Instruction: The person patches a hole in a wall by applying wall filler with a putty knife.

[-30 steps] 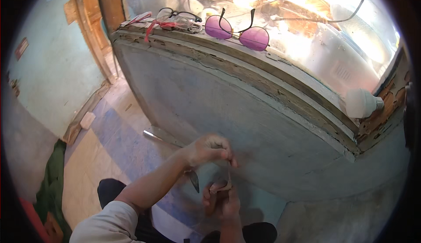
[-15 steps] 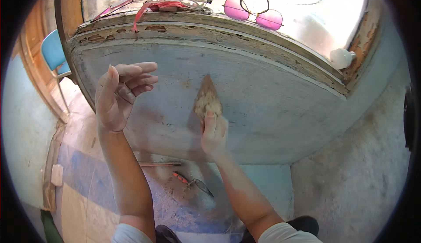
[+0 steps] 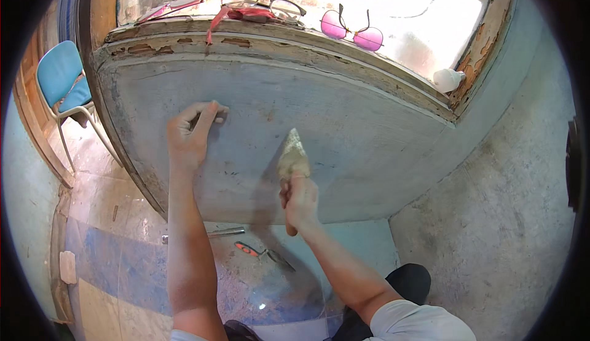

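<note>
My right hand is wrapped around the handle of a pointed trowel. Its blade points up toward the painted wall panel and is coated with pale, crusty material. To the left, my left hand is raised in front of the same panel, fingers curled and thumb brought to the fingertips. Nothing shows in that hand, and I cannot tell whether it touches the surface. A second trowel with an orange-and-black handle lies on the floor below.
Along the worn wooden sill sit dark-framed glasses, a red cloth strip, pink-lensed sunglasses and a white bulb. A metal tube lies on the dusty floor. A blue chair stands left, a rough wall right.
My left hand has gone from spread fingers to a closed pinch. The trowel blade has tipped, now showing a paler, brighter face. The whole view has shifted slightly, with more of the chair showing.
</note>
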Action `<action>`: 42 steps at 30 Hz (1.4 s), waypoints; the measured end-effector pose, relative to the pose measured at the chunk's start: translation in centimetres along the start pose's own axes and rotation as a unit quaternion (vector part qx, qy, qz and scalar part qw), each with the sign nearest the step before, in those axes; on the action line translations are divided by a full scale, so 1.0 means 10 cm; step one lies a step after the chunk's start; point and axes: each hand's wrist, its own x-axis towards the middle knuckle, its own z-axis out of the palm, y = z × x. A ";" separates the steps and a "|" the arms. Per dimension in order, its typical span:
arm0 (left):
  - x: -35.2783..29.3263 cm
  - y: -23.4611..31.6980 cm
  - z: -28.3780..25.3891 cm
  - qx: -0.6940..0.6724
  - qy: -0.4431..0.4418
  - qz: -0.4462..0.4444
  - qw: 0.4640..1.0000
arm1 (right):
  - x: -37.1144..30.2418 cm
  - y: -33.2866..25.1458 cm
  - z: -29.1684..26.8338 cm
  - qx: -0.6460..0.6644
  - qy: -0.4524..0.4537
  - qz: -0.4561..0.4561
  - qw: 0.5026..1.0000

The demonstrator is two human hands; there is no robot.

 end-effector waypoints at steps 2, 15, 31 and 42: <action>0.02 0.04 0.01 -0.017 -0.005 -0.008 1.000 | 0.18 -0.52 -0.04 0.010 0.032 -0.137 0.990; -0.04 0.03 0.11 0.042 0.027 0.019 0.999 | 0.41 -0.67 -0.12 -0.020 0.015 -0.187 0.982; -0.01 0.01 0.17 0.027 0.041 0.019 0.999 | 0.77 -1.51 -1.09 -0.544 -0.114 -0.371 0.744; 0.04 0.03 0.19 0.010 0.072 0.032 0.997 | 0.95 -1.52 -1.03 -0.571 -0.007 -0.555 0.604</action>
